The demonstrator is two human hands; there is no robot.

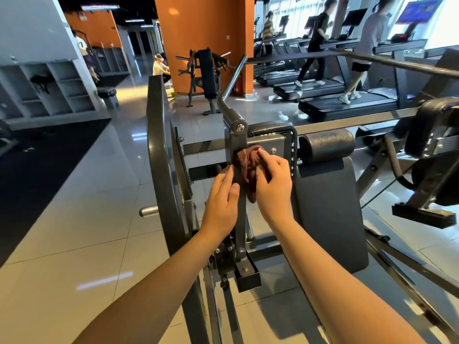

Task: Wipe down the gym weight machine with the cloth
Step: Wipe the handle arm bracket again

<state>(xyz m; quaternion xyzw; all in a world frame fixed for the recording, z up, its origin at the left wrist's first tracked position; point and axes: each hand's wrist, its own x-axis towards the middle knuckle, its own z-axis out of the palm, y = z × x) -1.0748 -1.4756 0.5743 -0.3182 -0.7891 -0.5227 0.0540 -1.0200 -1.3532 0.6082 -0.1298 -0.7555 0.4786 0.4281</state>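
Note:
A grey steel weight machine fills the middle of the head view, with an upright arm [237, 142] running from a chrome handle down to its base. A brown cloth [249, 161] is bunched against the right side of that arm. My right hand [272, 184] grips the cloth with curled fingers and holds it to the metal. My left hand [222, 204] lies on the arm's left side, fingers straight, thumb on the front face. Part of the cloth is hidden under my right fingers.
A large grey curved plate [164, 170] stands left of the arm. A black roller pad [325, 144] and dark seat back [330, 214] sit to the right. People walk on treadmills [347, 105] at the back right. An orange pillar [203, 26] and shiny tiled floor lie beyond.

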